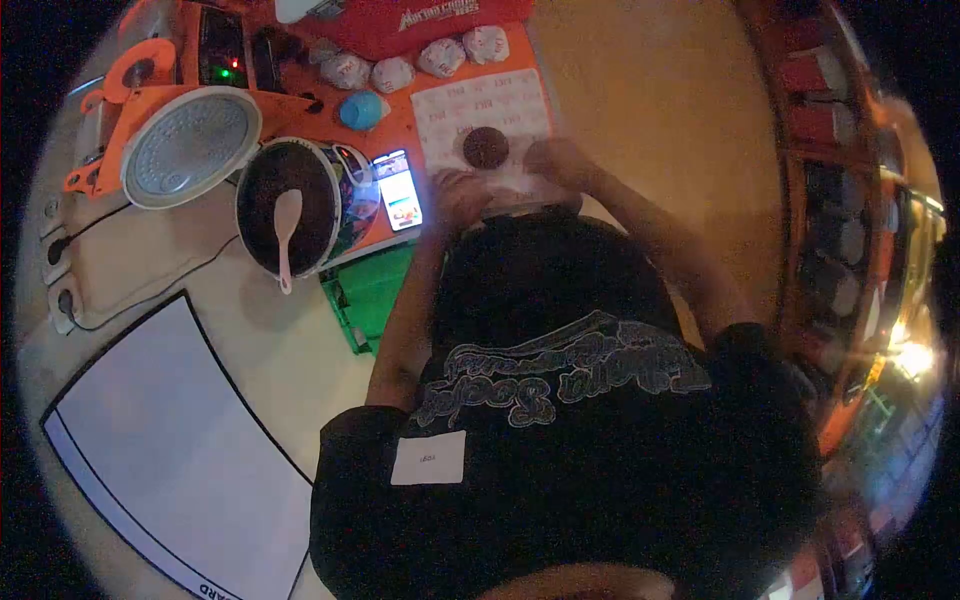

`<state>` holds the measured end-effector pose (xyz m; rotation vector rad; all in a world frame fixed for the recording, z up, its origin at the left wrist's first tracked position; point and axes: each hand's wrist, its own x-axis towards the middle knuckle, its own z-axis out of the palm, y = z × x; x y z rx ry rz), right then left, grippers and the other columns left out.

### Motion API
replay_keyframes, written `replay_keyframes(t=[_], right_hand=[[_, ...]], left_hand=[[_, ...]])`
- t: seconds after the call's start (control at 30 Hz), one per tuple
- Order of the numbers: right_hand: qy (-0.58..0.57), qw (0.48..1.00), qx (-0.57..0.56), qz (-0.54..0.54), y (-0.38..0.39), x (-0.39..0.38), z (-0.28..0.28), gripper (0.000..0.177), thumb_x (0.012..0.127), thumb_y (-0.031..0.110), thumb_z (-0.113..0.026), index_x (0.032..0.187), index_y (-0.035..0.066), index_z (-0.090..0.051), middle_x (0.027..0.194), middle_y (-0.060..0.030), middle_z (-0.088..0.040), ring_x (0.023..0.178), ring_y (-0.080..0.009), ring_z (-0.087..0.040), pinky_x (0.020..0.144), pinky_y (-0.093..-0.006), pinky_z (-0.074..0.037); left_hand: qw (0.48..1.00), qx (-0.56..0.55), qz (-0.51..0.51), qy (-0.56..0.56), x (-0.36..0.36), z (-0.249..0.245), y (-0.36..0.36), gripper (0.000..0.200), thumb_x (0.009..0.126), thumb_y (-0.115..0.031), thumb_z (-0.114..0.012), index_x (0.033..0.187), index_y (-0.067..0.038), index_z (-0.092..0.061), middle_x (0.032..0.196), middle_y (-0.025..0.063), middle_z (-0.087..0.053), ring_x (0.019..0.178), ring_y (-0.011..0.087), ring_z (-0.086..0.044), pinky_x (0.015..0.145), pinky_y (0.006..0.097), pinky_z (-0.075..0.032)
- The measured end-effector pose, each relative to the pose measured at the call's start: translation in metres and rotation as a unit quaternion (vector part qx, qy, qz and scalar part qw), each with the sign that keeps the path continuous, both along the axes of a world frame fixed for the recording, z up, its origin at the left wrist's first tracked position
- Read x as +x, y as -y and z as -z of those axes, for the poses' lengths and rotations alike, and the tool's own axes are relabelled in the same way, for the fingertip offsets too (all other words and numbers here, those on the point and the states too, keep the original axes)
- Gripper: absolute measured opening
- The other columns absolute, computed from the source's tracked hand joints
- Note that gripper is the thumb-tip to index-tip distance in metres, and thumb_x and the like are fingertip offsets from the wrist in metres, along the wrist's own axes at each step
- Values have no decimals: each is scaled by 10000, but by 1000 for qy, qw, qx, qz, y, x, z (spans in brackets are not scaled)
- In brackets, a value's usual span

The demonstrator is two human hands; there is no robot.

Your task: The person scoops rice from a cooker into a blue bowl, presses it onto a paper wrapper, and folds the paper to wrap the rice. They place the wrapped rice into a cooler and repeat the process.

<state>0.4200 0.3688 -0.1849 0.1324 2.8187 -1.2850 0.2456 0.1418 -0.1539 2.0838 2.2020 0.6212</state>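
A printed wrapping paper lies on the orange table, with a dark round patty-like disc on it. My left hand is at the paper's near left edge, beside the lit phone. My right hand is over the near right part of the paper, close to the disc, and looks curled. Both hands are dim and blurred, so their fingers do not show clearly. Between them, close to my body, is a pale, shiny thing that I cannot make out.
On the left stands an open rice cooker with a pink paddle across it. Several wrapped balls and a blue cup-like thing sit behind. A green crate is below the table, and shelves stand right.
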Motion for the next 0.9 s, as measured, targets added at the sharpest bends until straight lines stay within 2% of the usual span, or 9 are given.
replay_keyframes(t=[0.2,0.3,0.37,0.47,0.5,0.57,0.67,0.77,0.9], right_hand=[[99,992,32,76,5,-11,-34,272,858,286,-621,983,53,-685,1081,-163,-649,998,-332,-612,894,-422,-467],[-45,995,65,67,4,0,-49,257,834,290,-643,970,77,-693,1038,-156,-661,994,-327,-621,896,-416,-472],[-98,992,70,-22,-8,2,-12,214,796,236,-674,945,84,-699,986,-134,-678,967,-307,-640,875,-411,-485],[10,998,-7,61,0,5,-31,177,761,168,-697,916,82,-700,938,-119,-687,929,-286,-655,848,-415,-500],[10,998,-7,61,1,6,-27,177,761,168,-697,916,82,-700,938,-119,-687,929,-286,-655,848,-415,-500],[16,997,68,40,1,11,-14,253,687,225,-736,914,117,-710,950,-77,-705,881,-268,-674,843,-409,-517],[43,995,77,48,7,11,-47,181,792,184,-658,924,64,-694,982,-111,-680,929,-306,-640,862,-436,-487],[-90,984,113,100,16,16,-47,248,805,230,-649,989,67,-681,1062,-102,-662,974,-319,-618,877,-437,-475],[-17,995,78,53,9,11,-43,379,770,282,-702,1089,82,-656,1142,-106,-633,1068,-305,-590,911,-426,-463]], left_hand=[[987,15,-82,138,-11,10,-1,336,895,-381,-539,944,-97,-713,989,97,-695,945,288,-622,921,447,-423],[970,-59,-154,178,-8,-2,-7,320,889,-348,-569,965,-66,-700,998,133,-688,979,337,-610,911,461,-440],[926,-253,-166,227,-4,-46,-20,341,910,-347,-539,937,-52,-708,977,149,-690,929,336,-631,882,447,-459],[965,-233,-116,25,-5,29,-7,377,864,-394,-548,923,-61,-713,895,187,-678,853,341,-644,822,456,-481],[965,-233,-116,24,-6,20,-6,377,864,-394,-548,923,-61,-713,895,187,-678,853,341,-644,822,456,-481],[942,-200,-129,237,-5,-12,-7,374,887,-379,-569,943,-40,-715,993,163,-688,934,320,-644,854,427,-485],[918,-139,-193,317,-2,-14,-10,343,851,-357,-587,918,-47,-718,908,185,-691,861,344,-654,801,435,-496],[945,-82,-156,274,-4,-10,-13,308,848,-322,-608,927,-45,-716,930,187,-694,873,348,-656,802,438,-495],[918,-142,-194,316,-7,-3,-11,504,869,-518,-583,1022,-53,-702,1081,172,-673,1039,296,-626,924,417,-466]])
